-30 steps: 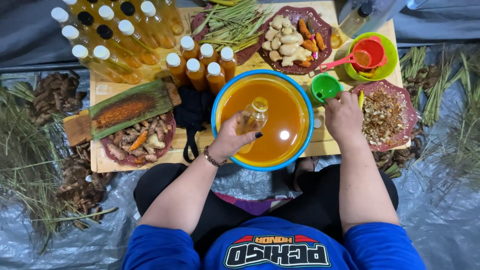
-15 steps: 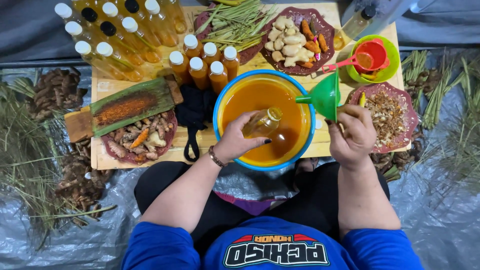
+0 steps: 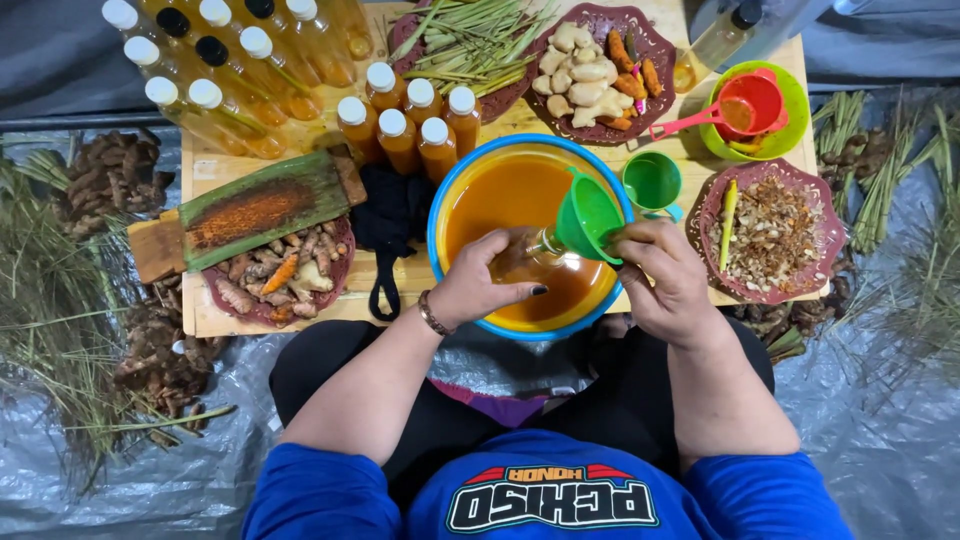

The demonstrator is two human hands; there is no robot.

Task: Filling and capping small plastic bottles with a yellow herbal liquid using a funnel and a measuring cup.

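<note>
The right hand [image 3: 660, 275] has swung the green funnel [image 3: 588, 215] over from the tabletop, fingers pinched on it, seating it in the bottle [image 3: 530, 262] gripped by the left hand [image 3: 480, 290] above the bowl [image 3: 470, 180].

The basin [image 3: 440, 215] is sitting at the near edge of the board [image 3: 205, 170]. Five capped bottles [image 3: 405, 125] are standing just behind the basin's left rim. A cup [image 3: 652, 182] is sitting just right of the basin, a cloth [image 3: 392, 220] is lying just left. Over the basin, a funnel [image 3: 588, 215] is resting in a bottle [image 3: 525, 262].
</note>
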